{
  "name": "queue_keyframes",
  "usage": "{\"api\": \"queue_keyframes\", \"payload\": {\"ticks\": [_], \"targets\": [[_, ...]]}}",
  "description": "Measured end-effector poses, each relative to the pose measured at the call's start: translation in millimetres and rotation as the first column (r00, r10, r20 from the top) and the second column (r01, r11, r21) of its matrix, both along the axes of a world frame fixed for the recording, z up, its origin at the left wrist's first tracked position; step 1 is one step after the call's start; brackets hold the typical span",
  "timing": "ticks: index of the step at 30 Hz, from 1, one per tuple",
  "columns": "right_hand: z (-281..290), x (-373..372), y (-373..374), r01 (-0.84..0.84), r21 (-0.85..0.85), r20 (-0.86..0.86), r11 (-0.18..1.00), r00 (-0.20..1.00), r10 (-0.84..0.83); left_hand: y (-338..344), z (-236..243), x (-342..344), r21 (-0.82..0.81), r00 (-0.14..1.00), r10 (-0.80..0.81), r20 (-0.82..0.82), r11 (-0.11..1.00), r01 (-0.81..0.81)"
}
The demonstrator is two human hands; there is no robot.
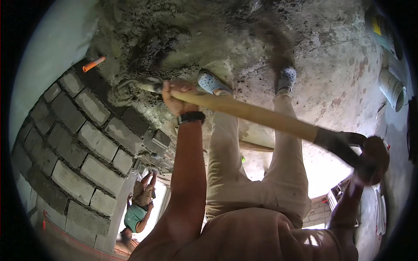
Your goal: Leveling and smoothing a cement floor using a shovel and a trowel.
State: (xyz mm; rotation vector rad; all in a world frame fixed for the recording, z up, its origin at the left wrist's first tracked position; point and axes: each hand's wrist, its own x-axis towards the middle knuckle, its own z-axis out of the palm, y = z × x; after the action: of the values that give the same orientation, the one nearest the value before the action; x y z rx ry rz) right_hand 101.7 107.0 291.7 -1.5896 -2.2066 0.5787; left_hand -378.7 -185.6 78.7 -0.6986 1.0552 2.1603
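Note:
A shovel with a pale wooden shaft (pixel 257 115) slants across in front of my legs. My left hand (pixel 179 98), with a dark band on its wrist, is closed round the shaft low down, near the blade. At the right, my right hand (pixel 373 161) is wrapped round the shovel's dark grip end; it is somewhat blurred. Wet grey mortar (pixel 124 93) sits at the blade end and mostly hides the blade. Just beyond lies a dark, wet heap of mortar (pixel 154 45) spread on the floor.
A wall of grey blocks (pixel 82 143) stands close at the left, with an orange pipe (pixel 94 64) near it. My light blue clogs (pixel 211 81) stand beside the heap. A whitish bucket (pixel 393 88) lies at the right. Another person (pixel 140 209) appears at the lower left.

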Motion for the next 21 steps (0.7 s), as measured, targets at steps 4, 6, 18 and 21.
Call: {"api": "queue_keyframes", "payload": {"ticks": [4,6,18,21], "targets": [[-4.9,-117.9,11.0,-0.891,-0.167,-0.398,0.423,0.453,0.797,-13.5,-29.6,-15.6,-0.29,0.995,-0.042,0.088,0.955,0.066],[-49.7,-97.0,-15.7,-0.906,-0.234,-0.273,0.352,0.408,0.871,-1.4,-51.8,25.3,-0.699,0.966,-0.144,0.216,0.667,0.256],[70.1,146.5,65.9,0.804,-0.469,0.061,0.367,0.444,-0.894,253.6,-76.5,320.6,-0.002,0.619,-0.179,0.765,0.96,0.28],[73.2,149.8,88.6,0.757,-0.396,0.0,0.519,0.566,-0.825,273.0,-91.5,321.9,0.117,0.588,-0.232,0.775,0.967,0.228]]}}
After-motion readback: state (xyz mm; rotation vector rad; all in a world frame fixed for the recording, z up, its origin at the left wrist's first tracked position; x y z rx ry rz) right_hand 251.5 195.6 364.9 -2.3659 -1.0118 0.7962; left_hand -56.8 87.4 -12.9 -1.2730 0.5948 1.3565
